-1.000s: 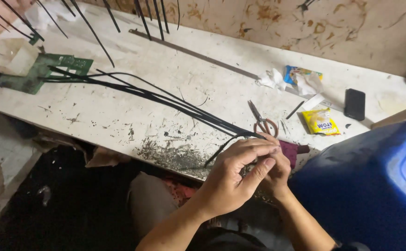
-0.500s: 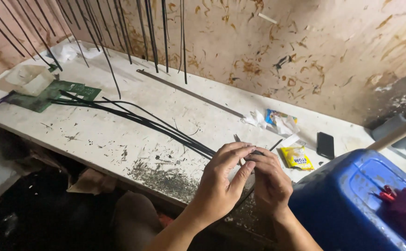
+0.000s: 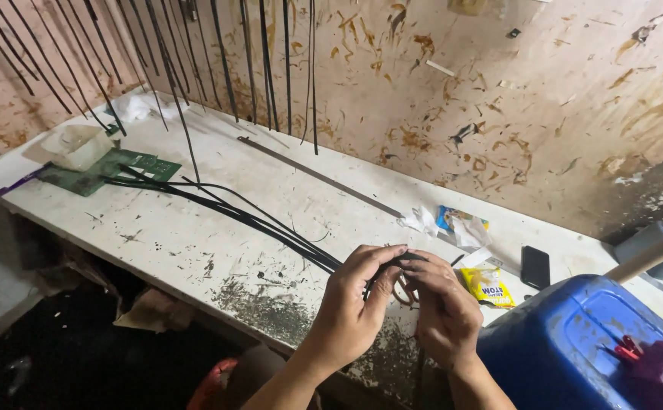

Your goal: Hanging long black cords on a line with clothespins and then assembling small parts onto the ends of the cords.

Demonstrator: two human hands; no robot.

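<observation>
My left hand (image 3: 355, 300) and my right hand (image 3: 441, 304) meet over the front edge of a stained white workbench (image 3: 195, 243). Both pinch the near ends of a bundle of black cables (image 3: 233, 212) that runs left across the bench to a green circuit board (image 3: 107, 168). Scissors with reddish handles (image 3: 403, 292) lie on the bench just behind my fingers, mostly hidden by them.
A blue plastic drum (image 3: 574, 349) stands at the right. On the bench lie a long metal strip (image 3: 320, 178), a yellow packet (image 3: 489, 287), a dark phone (image 3: 535, 267), crumpled wrappers (image 3: 453, 224) and a clear tub (image 3: 81, 144). Black wires (image 3: 217, 61) hang down the stained wall.
The view has tilted up, showing more wall and less floor. My hands have stayed together on the cable ends, lifted slightly off the bench edge.
</observation>
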